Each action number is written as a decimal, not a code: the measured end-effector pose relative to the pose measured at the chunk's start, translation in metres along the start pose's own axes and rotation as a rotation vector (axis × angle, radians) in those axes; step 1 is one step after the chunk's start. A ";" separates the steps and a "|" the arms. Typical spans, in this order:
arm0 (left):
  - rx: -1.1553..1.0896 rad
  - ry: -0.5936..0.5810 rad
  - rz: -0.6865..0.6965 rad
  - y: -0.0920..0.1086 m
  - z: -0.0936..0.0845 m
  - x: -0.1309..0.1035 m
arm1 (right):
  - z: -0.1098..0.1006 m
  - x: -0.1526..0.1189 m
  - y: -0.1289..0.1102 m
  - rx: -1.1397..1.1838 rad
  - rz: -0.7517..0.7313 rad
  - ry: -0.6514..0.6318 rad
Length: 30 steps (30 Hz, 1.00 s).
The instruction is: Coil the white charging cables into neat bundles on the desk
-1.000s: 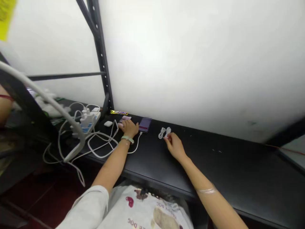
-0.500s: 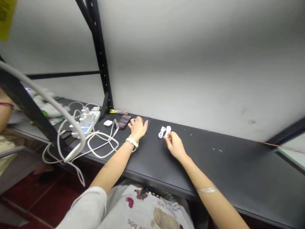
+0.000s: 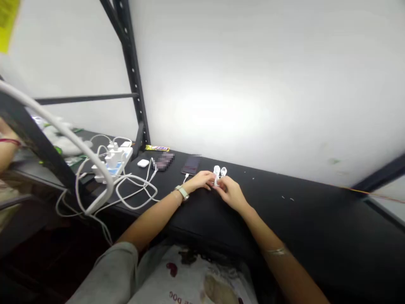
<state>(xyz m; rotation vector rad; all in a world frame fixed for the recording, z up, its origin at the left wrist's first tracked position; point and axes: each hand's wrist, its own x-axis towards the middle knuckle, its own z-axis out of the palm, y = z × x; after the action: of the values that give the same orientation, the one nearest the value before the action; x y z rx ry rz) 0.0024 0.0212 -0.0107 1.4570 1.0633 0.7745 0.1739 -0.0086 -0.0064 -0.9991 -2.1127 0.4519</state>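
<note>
Two small coiled white cables lie side by side near the middle of the dark shelf. My left hand (image 3: 202, 180) has its fingers closed on the lower end of the left coiled cable (image 3: 217, 170). Beside it, my right hand (image 3: 229, 191) pinches the lower part of the right coiled cable (image 3: 223, 171). The fingertips of both hands nearly meet and hide the lower ends of the coils. A dark phone (image 3: 191, 164) with a white cable plugged in lies left of the coils.
Another phone (image 3: 164, 161), a white earbud case (image 3: 143, 163) and a yellow wrapper (image 3: 157, 148) lie further left. Beyond them are a power strip (image 3: 122, 162) with chargers and looping white cords. A black post (image 3: 134, 71) rises behind. Another person's arm (image 3: 6, 145) shows at far left.
My left hand has moved right, off the phone, to the coiled cables, and its fingers have closed. The left coil now stands more upright. My right hand has barely moved.
</note>
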 end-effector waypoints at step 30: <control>0.025 -0.089 0.242 0.000 0.000 -0.005 | -0.001 0.009 0.017 0.935 0.736 -0.136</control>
<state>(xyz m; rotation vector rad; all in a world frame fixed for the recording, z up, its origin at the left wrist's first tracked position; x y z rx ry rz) 0.0009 0.0166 -0.0101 1.6458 0.8413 0.8595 0.1798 0.0089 -0.0117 -1.1129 -1.2657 1.7022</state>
